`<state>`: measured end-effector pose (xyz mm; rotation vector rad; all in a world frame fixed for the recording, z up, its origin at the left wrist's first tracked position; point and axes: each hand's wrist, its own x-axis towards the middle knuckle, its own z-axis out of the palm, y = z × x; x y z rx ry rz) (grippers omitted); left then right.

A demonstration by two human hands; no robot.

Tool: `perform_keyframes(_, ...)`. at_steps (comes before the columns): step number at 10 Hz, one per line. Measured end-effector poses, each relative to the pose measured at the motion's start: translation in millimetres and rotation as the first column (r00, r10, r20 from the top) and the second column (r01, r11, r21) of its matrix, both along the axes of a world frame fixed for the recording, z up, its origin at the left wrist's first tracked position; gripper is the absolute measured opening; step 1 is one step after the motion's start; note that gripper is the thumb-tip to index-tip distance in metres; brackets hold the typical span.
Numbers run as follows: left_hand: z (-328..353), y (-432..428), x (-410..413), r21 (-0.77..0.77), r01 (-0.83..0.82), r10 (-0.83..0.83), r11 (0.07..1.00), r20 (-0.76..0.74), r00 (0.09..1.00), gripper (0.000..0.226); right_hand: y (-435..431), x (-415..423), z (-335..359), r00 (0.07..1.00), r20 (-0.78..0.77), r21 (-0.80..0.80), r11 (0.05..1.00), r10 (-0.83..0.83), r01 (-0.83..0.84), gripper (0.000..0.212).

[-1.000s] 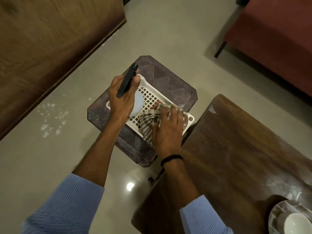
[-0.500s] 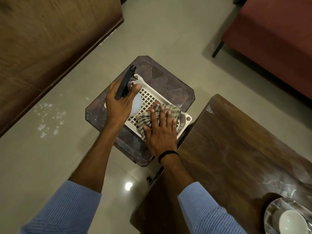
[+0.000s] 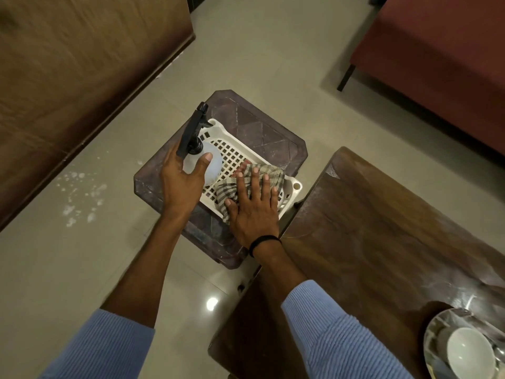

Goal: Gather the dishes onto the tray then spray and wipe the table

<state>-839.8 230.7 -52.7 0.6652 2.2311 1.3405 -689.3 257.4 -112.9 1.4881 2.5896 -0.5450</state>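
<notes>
Our left hand point(image 3: 181, 184) curls round the spray bottle point(image 3: 213, 165) standing in the basket's point(image 3: 218, 129) left end. Our right hand point(image 3: 252, 212), fingers straight, presses the checked cloth point(image 3: 270, 173) into its right end.

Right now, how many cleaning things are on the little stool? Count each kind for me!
spray bottle: 1
checked cloth: 1
white basket holding them both: 1
Total: 3
</notes>
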Motion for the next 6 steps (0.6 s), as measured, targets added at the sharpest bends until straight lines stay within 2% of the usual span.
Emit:
perform_keyframes(2,1.9,-9.9,5.1,-0.02,-0.013,0.012,1.0,-0.041,0.999,0.057,1.4,6.4,18.0,0.996,-0.085,-0.085,0.996,0.015,-0.023,0.064)
perform_keyframes(4,18.3,-26.6,24.2,-0.061,-0.058,0.045,0.996,-0.191,0.981,0.061,-9.1,24.4,43.8,0.987,-0.157,-0.059,0.998,-0.035,0.026,0.062)
perform_keyframes(5,39.2,-40.9,46.3,-0.018,-0.096,0.087,0.995,-0.288,0.954,0.06,-15.4,38.3,61.3,0.981,-0.186,-0.016,0.998,-0.06,0.057,0.061)
perform_keyframes(6,65.2,-56.7,69.7,0.025,-0.052,0.057,0.998,-0.34,0.939,0.057,-25.3,58.4,84.3,0.972,-0.217,-0.022,0.996,-0.089,0.086,0.062)
